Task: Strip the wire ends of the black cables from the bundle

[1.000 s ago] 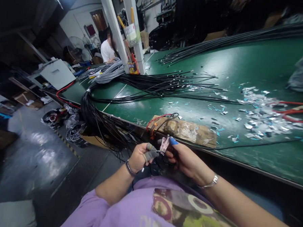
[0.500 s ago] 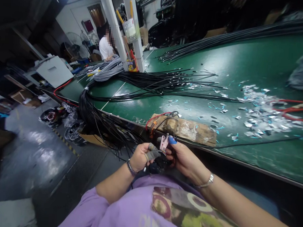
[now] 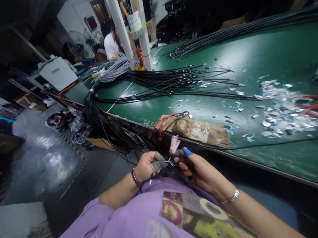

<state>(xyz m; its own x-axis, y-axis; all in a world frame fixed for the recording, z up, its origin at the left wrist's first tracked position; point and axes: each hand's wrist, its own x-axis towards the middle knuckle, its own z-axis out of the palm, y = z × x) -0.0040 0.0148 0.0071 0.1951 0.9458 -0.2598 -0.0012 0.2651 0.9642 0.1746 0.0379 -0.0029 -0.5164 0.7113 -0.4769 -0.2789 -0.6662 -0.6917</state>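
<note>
My left hand [image 3: 149, 165], with grey coverings on its finger and thumb, is closed on a cable. The cable's bared end shows thin coloured wires [image 3: 170, 162] spreading toward the right. My right hand [image 3: 196, 166] is just beyond those wires, its thumb capped in blue and its fingers drawn together. Whatever lies between them is too small to make out. A pink clip [image 3: 174, 144] sits at the bench edge, close above the right index finger. Behind it, a wooden block [image 3: 203, 133] with red and black leads lies along the edge.
A bundle of black cables [image 3: 95, 110] hangs over the front edge of the green bench [image 3: 285, 154]. Foil scraps [image 3: 284, 111] are strewn at right beside red-handled scissors [image 3: 315, 106]. More black cables [image 3: 219, 35] lie farther back. A person in white [image 3: 111, 47] is beyond the posts.
My right hand has drawn back to the right, away from the pink clip and my left hand. The coloured wire ends now show more openly between the hands. The view has shifted slightly.
</note>
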